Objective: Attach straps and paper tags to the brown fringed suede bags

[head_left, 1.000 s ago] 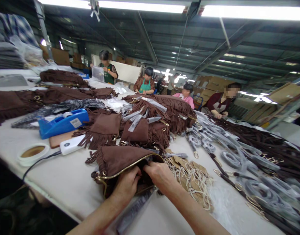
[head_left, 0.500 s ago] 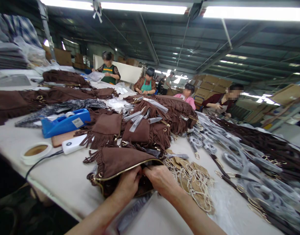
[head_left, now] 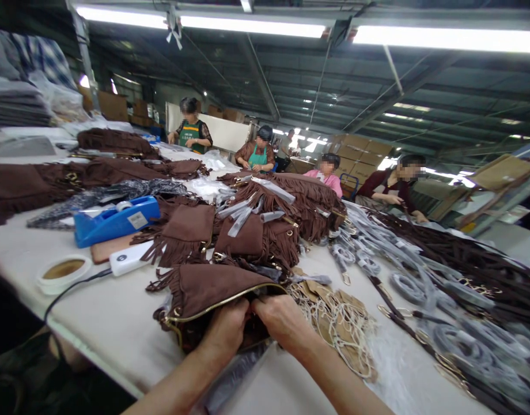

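A brown fringed bag (head_left: pixel 222 283) lies at the near side of the table, its gold zipper open toward me. My left hand (head_left: pixel 228 323) reaches into the opening, fingers curled and their tips hidden in the dark interior. Close beside it, my right hand (head_left: pixel 276 314) is also at the opening, with its fingers bent inward and partly hidden. What either hand grips inside cannot be made out. A plastic-wrapped item (head_left: pixel 234 377) lies under the bag.
Brown fringed bags (head_left: pixel 189 222) are piled behind. At the left are a blue tape dispenser (head_left: pixel 118 220), a tape roll (head_left: pixel 64 274) and a cabled white device (head_left: pixel 130 257). Tags with strings (head_left: pixel 334 317) and wrapped straps (head_left: pixel 412 288) lie at the right. Several people work beyond.
Both hands stay in the bag's opening with almost no shift. The view has tilted slightly, and people in the background have moved their arms.
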The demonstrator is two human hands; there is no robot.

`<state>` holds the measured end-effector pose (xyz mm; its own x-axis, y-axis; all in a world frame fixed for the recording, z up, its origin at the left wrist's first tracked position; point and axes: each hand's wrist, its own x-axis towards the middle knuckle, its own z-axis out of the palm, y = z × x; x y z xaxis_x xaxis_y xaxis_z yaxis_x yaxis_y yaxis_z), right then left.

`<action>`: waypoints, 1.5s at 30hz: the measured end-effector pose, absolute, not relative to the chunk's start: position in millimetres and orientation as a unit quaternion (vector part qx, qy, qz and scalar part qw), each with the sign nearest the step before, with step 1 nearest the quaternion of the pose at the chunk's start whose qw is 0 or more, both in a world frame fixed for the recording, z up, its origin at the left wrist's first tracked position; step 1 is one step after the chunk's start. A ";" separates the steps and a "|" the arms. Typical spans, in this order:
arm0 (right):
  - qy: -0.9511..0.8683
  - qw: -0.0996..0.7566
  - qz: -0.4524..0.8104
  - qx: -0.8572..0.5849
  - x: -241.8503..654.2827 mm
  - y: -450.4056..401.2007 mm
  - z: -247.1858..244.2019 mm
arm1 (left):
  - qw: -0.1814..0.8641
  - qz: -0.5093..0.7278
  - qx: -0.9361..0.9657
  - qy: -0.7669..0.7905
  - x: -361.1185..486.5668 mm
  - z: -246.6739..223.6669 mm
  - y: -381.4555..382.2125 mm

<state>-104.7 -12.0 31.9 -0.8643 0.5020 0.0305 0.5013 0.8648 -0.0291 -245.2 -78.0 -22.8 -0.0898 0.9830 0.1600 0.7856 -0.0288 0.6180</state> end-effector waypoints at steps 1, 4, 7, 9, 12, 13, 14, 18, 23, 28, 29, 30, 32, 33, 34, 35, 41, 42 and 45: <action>-0.965 0.029 0.021 -0.259 -103.5 -12.4 32.2 | 0.156 0.289 0.650 0.685 -245.5 -20.6 -79.7; -0.961 0.082 0.080 -0.252 -98.5 -14.1 34.2 | 0.114 0.284 0.644 0.701 -248.1 -10.1 -88.3; -0.884 0.213 0.305 -0.285 -96.0 -16.8 36.5 | 0.107 0.291 0.670 0.675 -251.6 3.7 -98.0; -0.782 0.270 0.474 -0.302 -97.0 -19.6 37.3 | 0.146 0.318 0.685 0.638 -253.0 11.2 -103.2; -0.664 0.289 0.627 -0.287 -99.7 -26.2 34.8 | 0.220 0.403 0.680 0.572 -251.5 15.3 -108.9; -0.628 0.303 0.662 -0.277 -100.2 -28.9 32.8 | 0.243 0.429 0.673 0.552 -249.9 14.8 -110.4; -0.591 0.322 0.691 -0.265 -100.3 -31.6 30.4 | 0.271 0.446 0.663 0.537 -247.7 13.6 -111.8; -0.485 0.390 0.749 -0.225 -98.7 -40.3 22.1 | 0.409 0.452 0.630 0.481 -236.0 8.7 -113.8; -0.457 0.406 0.764 -0.204 -94.2 -41.2 28.0 | 0.416 0.487 0.623 0.449 -228.0 3.0 -106.9; -0.489 0.474 0.687 -0.253 -68.4 -36.3 32.7 | 0.433 0.492 0.595 0.465 -229.2 -6.7 -102.4; -0.508 0.476 0.662 -0.276 -61.0 -36.1 31.9 | 0.435 0.494 0.593 0.463 -229.2 -7.0 -102.5; -0.535 0.469 0.635 -0.299 -53.8 -36.4 31.1 | 0.437 0.496 0.592 0.462 -229.1 -6.6 -102.7; -0.610 0.433 0.570 -0.340 -42.2 -38.7 30.8 | 0.439 0.498 0.589 0.461 -228.4 -4.6 -103.1; -0.656 0.409 0.529 -0.349 -38.6 -40.4 31.5 | 0.441 0.499 0.587 0.460 -228.1 -3.5 -103.1; -0.703 0.388 0.485 -0.347 -37.0 -42.4 32.7 | 0.443 0.500 0.586 0.458 -228.0 -2.5 -102.9; -0.745 0.372 0.441 -0.333 -37.1 -44.3 34.1 | 0.444 0.502 0.584 0.458 -228.0 -1.8 -102.6; -0.842 0.367 0.316 -0.238 -56.0 -48.4 33.5 | 0.425 0.494 0.594 0.471 -228.7 -0.8 -102.7; -0.844 0.375 0.308 -0.229 -58.6 -48.2 32.0 | 0.423 0.494 0.596 0.471 -228.5 -0.7 -103.2; -0.849 0.385 0.295 -0.207 -63.2 -47.6 28.2 | 0.415 0.495 0.598 0.475 -227.1 -0.5 -104.2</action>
